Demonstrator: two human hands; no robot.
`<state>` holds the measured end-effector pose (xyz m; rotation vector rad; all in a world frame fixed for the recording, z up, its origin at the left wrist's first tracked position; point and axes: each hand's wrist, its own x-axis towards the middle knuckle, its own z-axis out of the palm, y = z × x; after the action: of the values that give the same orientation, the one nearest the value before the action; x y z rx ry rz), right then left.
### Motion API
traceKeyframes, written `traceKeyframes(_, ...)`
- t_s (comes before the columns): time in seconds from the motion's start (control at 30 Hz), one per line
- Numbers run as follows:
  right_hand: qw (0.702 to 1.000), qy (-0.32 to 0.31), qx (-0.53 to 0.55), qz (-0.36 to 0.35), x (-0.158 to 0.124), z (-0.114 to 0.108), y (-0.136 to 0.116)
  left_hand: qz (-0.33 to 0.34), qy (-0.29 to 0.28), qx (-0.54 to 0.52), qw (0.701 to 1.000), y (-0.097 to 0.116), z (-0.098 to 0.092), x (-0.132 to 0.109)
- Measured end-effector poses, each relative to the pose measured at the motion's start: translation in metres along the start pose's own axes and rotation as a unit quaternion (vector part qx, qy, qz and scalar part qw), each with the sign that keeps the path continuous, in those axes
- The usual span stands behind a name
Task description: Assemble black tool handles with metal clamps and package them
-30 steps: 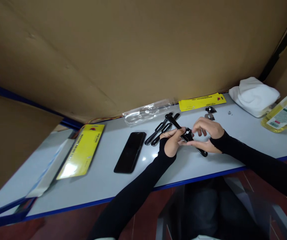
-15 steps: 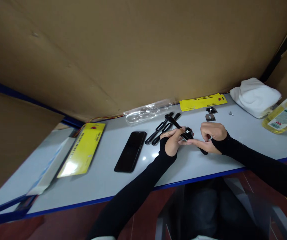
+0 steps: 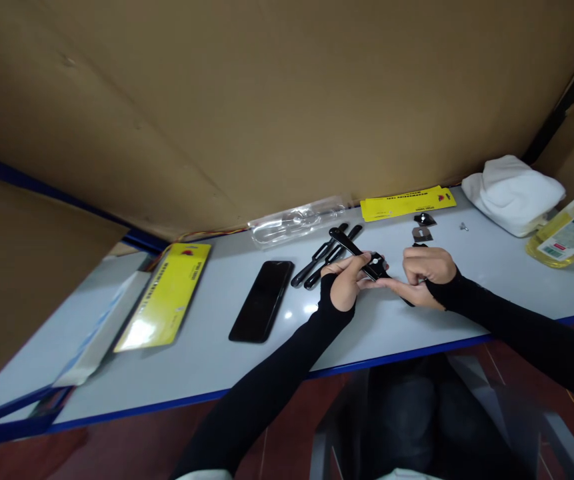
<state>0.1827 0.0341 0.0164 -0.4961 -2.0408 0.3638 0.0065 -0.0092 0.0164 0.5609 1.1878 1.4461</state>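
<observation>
My left hand [image 3: 345, 285] pinches a long black tool [image 3: 361, 259] near its middle, just above the pale table [image 3: 207, 360]. My right hand [image 3: 425, 273] is curled at the tool's near end, thumb stretched under it, fingers folded in; whether it holds a small part I cannot make out. Both arms wear black sleeves. Two more black handles [image 3: 323, 263] lie side by side just left of my left hand.
A black phone [image 3: 263, 301] lies left of the hands. Yellow cards [image 3: 167, 297] [image 3: 407, 201], a clear blister pack [image 3: 294, 223], small metal pieces [image 3: 421, 228], a screw [image 3: 463, 227], a white cloth [image 3: 511, 192] and an oil bottle [image 3: 567, 233] lie around. Cardboard [image 3: 267, 100] walls the back.
My right hand's fingers drew back from over the tool's middle and curled in toward the near end. The left hand kept its grip.
</observation>
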Motion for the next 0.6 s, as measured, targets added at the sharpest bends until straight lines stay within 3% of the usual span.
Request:
traceKeyframes(0.17, 0.999, -0.031, 0.0, 0.015, 0.0001, -0.0013, 0.0009, 0.005, -0.003, 0.001, 1.0, -0.0006, 0.0, -0.0009)
traceKeyframes(0.6, 1.0, -0.01, -0.012, 0.018, 0.0029, -0.0045, -0.0026, 0.01, -0.006, 0.0, 1.0, -0.0014, 0.0005, -0.0016)
